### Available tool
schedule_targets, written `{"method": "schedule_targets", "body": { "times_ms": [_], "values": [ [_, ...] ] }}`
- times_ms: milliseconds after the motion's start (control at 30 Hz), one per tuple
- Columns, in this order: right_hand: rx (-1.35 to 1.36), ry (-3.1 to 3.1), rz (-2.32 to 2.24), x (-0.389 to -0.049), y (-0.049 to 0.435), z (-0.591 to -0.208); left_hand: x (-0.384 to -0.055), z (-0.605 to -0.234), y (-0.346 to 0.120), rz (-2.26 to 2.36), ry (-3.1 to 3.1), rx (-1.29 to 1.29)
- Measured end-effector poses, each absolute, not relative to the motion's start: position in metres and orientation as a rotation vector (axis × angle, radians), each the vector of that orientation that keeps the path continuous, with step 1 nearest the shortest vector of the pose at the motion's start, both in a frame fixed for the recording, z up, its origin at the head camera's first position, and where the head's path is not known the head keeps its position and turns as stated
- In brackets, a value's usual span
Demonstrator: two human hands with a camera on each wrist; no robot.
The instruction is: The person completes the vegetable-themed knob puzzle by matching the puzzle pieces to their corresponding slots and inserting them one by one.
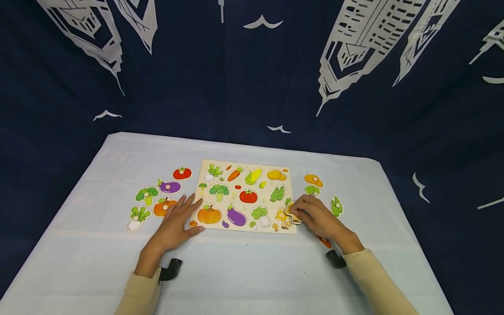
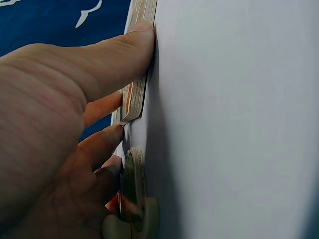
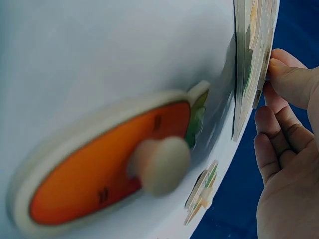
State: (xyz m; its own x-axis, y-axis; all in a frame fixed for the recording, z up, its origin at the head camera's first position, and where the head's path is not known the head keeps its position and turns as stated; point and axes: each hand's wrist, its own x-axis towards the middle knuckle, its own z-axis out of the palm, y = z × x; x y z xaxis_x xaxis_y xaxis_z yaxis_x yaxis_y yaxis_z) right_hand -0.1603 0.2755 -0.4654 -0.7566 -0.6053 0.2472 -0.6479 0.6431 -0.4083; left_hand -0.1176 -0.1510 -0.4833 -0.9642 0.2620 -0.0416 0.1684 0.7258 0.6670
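- I see a white-covered table (image 1: 252, 273) across the foreground.
- On it, the vegetable board (image 1: 264, 200) lies between loose pieces (image 1: 182, 174).
- I see the left hand (image 1: 173, 227) rest, fingers wide, on the board's left edge.
- The right hand (image 1: 320, 218) pinches a mushroom piece (image 1: 296, 220).
- That piece is at the board's right edge, beside the printed mushrooms (image 1: 281, 214).

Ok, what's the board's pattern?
The board is cream with coloured vegetable pictures, best in the head view.
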Motion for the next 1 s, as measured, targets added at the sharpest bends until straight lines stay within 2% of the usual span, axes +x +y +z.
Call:
{"method": "schedule_targets", "body": {
  "times_ms": [1000],
  "values": [
    [1.11, -2.868, 0.686, -0.154, 0.254, -0.465, -0.116, -0.483, -0.151, 1.048, 2.808, 0.36]
  ]
}}
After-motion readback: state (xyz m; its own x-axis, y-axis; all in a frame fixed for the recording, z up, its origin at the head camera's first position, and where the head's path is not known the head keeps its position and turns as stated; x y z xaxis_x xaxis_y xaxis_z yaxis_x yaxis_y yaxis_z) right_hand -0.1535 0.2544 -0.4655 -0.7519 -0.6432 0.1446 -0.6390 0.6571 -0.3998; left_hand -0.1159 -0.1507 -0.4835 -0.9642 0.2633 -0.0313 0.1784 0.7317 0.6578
